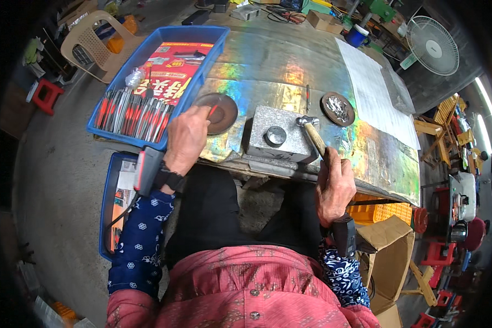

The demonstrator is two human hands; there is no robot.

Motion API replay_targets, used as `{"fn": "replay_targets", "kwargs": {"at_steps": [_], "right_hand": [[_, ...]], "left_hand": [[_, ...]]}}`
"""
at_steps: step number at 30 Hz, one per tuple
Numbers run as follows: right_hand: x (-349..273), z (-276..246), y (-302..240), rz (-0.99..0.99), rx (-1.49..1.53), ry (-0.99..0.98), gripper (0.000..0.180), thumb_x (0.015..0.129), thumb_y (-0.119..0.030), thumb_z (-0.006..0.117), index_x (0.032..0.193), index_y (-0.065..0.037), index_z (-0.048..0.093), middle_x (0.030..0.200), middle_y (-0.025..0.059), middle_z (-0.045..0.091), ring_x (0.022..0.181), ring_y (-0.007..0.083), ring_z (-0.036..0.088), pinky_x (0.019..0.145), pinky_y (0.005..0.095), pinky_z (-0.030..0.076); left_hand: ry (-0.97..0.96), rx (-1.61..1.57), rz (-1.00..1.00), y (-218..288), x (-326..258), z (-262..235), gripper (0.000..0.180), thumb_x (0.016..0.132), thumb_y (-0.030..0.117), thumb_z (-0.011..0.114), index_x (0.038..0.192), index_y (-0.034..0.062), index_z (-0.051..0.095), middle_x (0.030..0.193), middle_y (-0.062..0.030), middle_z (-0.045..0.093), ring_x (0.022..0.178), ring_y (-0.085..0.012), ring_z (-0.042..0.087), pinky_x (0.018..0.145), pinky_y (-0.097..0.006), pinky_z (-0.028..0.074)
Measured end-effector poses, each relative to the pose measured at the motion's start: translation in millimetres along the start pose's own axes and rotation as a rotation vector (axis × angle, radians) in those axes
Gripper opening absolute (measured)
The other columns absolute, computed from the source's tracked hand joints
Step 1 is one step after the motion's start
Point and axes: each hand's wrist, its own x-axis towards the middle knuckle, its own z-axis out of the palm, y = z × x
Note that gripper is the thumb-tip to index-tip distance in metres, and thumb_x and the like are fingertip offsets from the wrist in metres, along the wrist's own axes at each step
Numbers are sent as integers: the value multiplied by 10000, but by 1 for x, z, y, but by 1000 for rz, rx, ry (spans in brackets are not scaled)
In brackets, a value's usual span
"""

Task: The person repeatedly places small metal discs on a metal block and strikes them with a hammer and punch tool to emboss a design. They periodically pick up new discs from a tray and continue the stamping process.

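My left hand (187, 136) reaches to a round dark dish (222, 115) on the workbench and pinches a small red-handled piece (214, 110) at its edge. My right hand (334, 186) grips the wooden handle of a small hammer (310, 133), whose metal head rests near the right corner of a grey metal block (279, 135). A short round metal die (275, 136) stands on top of that block. A second round dish (338, 108) holding shiny small metal parts sits to the right.
A blue tray (153, 44) at the left holds several red-handled tools and a red printed card. Another blue tray (108, 208) lies on the floor. The bench is covered in iridescent sheet metal (290, 60). Cardboard box (388, 257), orange crate, fan (433, 45) and plastic chair (90, 44) stand around.
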Motion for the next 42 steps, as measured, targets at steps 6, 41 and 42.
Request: {"fn": "replay_targets", "kwargs": {"at_steps": [6,41,42], "right_hand": [[-9,6,-6,74,46,-149,560,789,0,614,1321,-126,492,952,159,493,839,387,571,687,460,483],[7,-12,-6,178,259,-301,338,892,-185,649,1185,-34,579,934,205,571,822,385,587,715,439,469],[8,-12,-2,155,241,-276,316,890,-186,651,1161,-34,591,910,196,577,810,374,591,704,431,470]], "left_hand": [[-82,266,70,-6,1,32,39,807,40,582,782,27,610,825,-164,625,705,-316,673,545,-437,517],[-9,344,-97,-111,-1,-36,379,777,22,654,1142,113,609,891,-205,658,805,-403,637,681,-482,500],[-80,409,-169,-112,1,-34,407,784,15,654,1172,119,595,819,-207,653,760,-404,637,644,-478,492]]}}
